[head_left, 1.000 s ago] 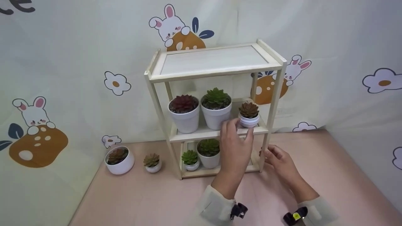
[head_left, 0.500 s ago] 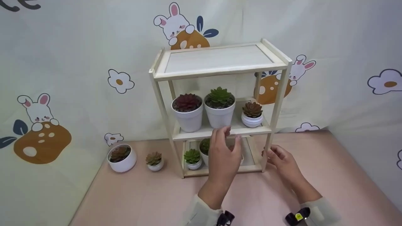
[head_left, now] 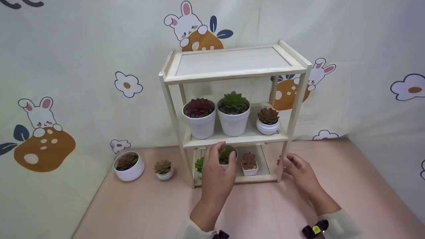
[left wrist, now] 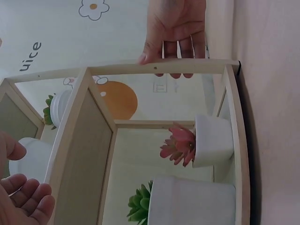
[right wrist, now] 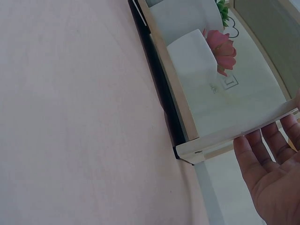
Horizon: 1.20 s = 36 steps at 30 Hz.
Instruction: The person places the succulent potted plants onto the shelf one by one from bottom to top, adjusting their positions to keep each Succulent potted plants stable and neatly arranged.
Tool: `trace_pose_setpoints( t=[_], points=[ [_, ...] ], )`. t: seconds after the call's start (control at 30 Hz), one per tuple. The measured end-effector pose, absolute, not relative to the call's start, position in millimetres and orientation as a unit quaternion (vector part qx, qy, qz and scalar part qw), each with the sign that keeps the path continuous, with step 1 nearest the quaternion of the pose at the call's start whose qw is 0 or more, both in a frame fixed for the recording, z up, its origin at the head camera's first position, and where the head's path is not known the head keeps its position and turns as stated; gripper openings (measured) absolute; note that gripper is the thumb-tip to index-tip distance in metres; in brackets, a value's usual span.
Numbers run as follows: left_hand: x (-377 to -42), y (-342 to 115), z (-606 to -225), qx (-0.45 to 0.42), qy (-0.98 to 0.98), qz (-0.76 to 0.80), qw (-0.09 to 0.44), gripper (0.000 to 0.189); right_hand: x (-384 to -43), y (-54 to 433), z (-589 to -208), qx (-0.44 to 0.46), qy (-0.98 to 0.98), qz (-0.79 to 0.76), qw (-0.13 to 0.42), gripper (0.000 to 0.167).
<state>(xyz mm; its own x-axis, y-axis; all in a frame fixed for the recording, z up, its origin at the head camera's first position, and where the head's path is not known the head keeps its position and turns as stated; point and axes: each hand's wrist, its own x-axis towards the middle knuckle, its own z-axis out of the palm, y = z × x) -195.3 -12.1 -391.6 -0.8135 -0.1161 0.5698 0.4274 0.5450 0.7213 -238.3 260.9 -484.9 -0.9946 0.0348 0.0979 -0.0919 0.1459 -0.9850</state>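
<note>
My left hand point(head_left: 217, 176) is in front of the lower tier of a wooden shelf point(head_left: 229, 77), its fingers loosely bent and holding nothing. Low on the shelf's right front post, my right hand point(head_left: 300, 172) grips, with thumb and fingers on either side as the left wrist view shows. The middle tier bears a dark red succulent point(head_left: 199, 121), a green succulent point(head_left: 233, 116) and a small brown succulent point(head_left: 268, 122). On the bottom tier, a pinkish succulent point(head_left: 249, 164) stands in a square pot; two green succulents there are partly hidden by my left hand.
Left of the shelf, on the pink tabletop point(head_left: 149, 205), stand a round white pot with a brownish succulent point(head_left: 129, 167) and a smaller potted succulent point(head_left: 163, 170). A printed backdrop point(head_left: 79, 43) hangs close behind.
My left hand has moved away from the small brown succulent, down and to the left, uncovering the pinkish succulent. The right hand has stayed at the post. The head view has shifted slightly.
</note>
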Motion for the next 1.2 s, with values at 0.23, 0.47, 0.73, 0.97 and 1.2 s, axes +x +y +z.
trace_pose_setpoints(
  t=[0.23,0.47,0.73,0.97,1.2],
  points=[
    [-191,-43,-400,-0.074,-0.829,-0.455,0.317,0.032,-239,261,-485,0.024,-0.759,0.649,0.041,0.042],
    [-191,-66,-405,-0.055,-0.821,-0.457,0.338,0.033,-238,262,-486,0.024,-0.755,0.654,0.042,0.039],
    [-200,-88,-404,-0.032,-0.799,-0.476,0.366,0.024,-237,263,-485,0.022,-0.756,0.653,0.043,0.039],
    [-210,-115,-410,0.022,-0.789,-0.504,0.351,0.024,-239,263,-485,0.020,-0.761,0.647,0.045,0.039],
    [-230,-145,-439,0.088,-0.792,-0.518,0.311,0.032,-239,262,-485,0.023,-0.757,0.652,0.042,0.042]
  ],
)
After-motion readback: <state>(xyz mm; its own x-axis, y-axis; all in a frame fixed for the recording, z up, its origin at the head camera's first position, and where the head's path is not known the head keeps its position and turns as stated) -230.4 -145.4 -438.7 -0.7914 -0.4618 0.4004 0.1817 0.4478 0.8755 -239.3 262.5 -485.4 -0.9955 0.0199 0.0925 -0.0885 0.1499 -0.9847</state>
